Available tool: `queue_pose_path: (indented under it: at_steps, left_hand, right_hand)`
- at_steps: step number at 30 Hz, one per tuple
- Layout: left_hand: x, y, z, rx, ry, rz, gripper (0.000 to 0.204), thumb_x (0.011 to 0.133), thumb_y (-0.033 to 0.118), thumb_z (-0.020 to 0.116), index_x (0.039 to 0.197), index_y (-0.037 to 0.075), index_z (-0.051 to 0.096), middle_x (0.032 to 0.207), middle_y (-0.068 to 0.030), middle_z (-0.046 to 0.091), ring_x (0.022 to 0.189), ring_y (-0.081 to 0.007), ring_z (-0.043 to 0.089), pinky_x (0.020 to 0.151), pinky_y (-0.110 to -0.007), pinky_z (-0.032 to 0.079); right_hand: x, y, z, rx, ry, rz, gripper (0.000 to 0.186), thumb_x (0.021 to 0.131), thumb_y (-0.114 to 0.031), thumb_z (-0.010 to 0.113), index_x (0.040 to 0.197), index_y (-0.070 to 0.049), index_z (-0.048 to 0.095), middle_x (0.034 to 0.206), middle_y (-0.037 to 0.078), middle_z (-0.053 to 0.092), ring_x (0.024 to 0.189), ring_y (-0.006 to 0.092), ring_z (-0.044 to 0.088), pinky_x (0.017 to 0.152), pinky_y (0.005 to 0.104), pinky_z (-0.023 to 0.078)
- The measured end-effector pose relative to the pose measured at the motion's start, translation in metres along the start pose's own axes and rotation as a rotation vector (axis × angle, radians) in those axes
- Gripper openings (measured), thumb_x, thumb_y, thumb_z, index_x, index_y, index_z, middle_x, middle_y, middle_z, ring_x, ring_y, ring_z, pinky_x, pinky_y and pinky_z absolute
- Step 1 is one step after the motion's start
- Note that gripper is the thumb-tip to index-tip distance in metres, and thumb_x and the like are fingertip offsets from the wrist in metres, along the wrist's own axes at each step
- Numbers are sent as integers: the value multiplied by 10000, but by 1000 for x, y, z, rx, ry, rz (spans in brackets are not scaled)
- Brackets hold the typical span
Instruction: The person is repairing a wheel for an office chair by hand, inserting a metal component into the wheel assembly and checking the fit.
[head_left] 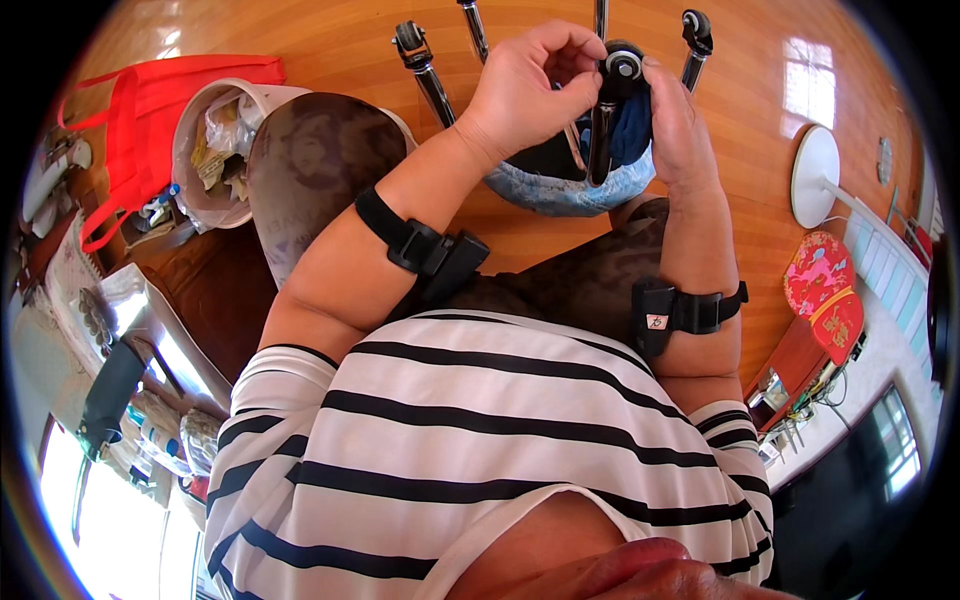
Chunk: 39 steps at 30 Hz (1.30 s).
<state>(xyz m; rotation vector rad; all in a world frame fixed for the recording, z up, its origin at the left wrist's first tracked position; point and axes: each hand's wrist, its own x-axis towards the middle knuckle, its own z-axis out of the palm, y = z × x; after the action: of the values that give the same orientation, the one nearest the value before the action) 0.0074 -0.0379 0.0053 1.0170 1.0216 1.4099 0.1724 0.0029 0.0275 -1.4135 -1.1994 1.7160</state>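
Observation:
An upturned chair with chrome legs (pixel 434 92) and a pale blue patterned seat (pixel 570 200) stands before me, dark blue cloth (pixel 630 130) among its legs. Small wheels cap the legs. My left hand (pixel 540 85) is curled beside the middle caster wheel (pixel 624 66), thumb and fingertips pinched together; whatever they hold is too small or hidden to make out. My right hand (pixel 676 130) closes on that wheel's right side with thumb and fingers, partly hidden behind it.
A bin (pixel 185 165) of crumpled bags and a red tote (pixel 140 115) lie left on the wooden floor (pixel 760 180). At right are a white fan-like stand (pixel 810 175), red decorations (pixel 815 270) and cables. Cluttered furniture (pixel 150 330) lines the far left.

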Motion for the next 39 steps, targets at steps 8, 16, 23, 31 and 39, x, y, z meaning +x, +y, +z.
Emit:
queue_pose_path:
  at_steps: [8,16,23,31,39]
  left_hand:
    - [0,13,1,530,72,259,293,689,24,703,967,50,617,755,-90,597,666,-219,614,613,-295,508]
    - [0,12,-1,675,114,336,145,702,68,701,841,54,663,725,-87,597,641,-262,603,576,-321,491]
    - [2,7,-4,668,116,338,54,727,58,670,780,60,659,735,-92,595,673,-288,597,591,-342,489]
    - [3,4,-6,605,122,306,48,741,45,655,774,39,622,743,-94,589,671,-279,588,582,-339,474]
    - [-2,-14,-9,331,85,1,48,759,16,639,789,20,602,731,-76,562,628,-188,544,577,-281,446]
  right_hand:
    - [-1,-3,0,-77,-13,-51,387,914,-321,441,1019,15,601,947,47,587,897,136,499,851,262,374]
    - [2,3,1,-45,24,-33,397,908,-341,453,1005,12,608,944,51,590,891,134,506,837,260,380]
    - [-3,-7,6,3,-70,-51,330,887,-287,521,1028,1,601,933,34,593,895,111,519,827,248,392]
    - [-5,-13,6,-349,-224,-75,339,770,-136,694,1055,11,582,925,48,620,868,113,563,785,267,462]
    - [-3,-9,3,-364,-184,-99,333,775,-149,685,1049,14,591,914,52,628,847,119,564,779,267,452]
